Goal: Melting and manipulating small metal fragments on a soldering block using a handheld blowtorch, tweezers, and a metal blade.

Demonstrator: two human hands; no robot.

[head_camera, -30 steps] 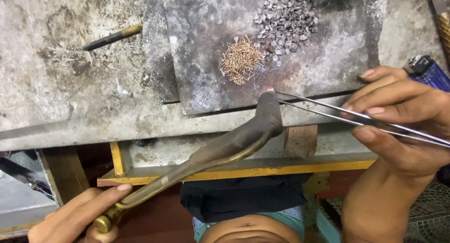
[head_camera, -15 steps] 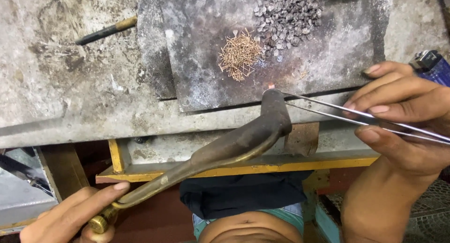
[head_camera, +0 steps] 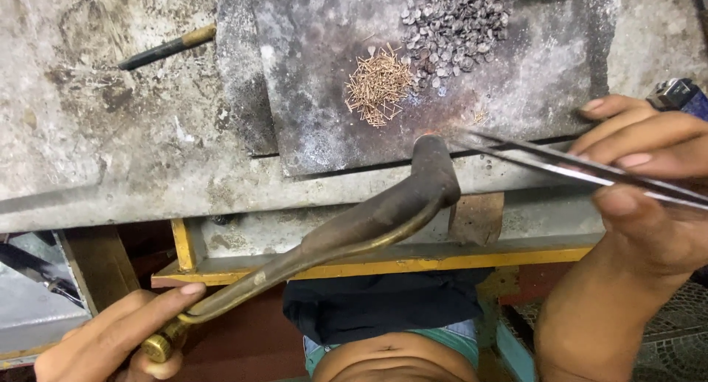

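Along the near edge of a scarred grey tabletop (head_camera: 133, 153), seen from above, two bare hands work with metal tools; the left hand (head_camera: 118, 338), low at the near left and below the tabletop's edge, is wrapped around the brass end of a long curved blowtorch (head_camera: 346, 231), fingers closed on its handle; the torch's dark pipe rises toward the middle and its bent nozzle rests just over the near edge of a dark metal slab (head_camera: 310, 94) lying on the tabletop; the right hand (head_camera: 641, 198), at the right edge, pinches a pair of long steel tweezers (head_camera: 560, 164) between thumb and fingers, clamped on them; the tweezer tips reach leftward and end just beside the torch nozzle, over the slab's near edge; whether they grip anything is too small to tell; on the slab, farther back, sits a small heap of short copper-coloured wire pieces (head_camera: 377, 85), and touching it toward the far edge a wider heap of small grey metal bits (head_camera: 453, 28); a thin dark tool with a brass collar (head_camera: 166, 48) lies near the far left of the tabletop; a blue lighter (head_camera: 678, 94) peeks out behind the right hand's fingers.
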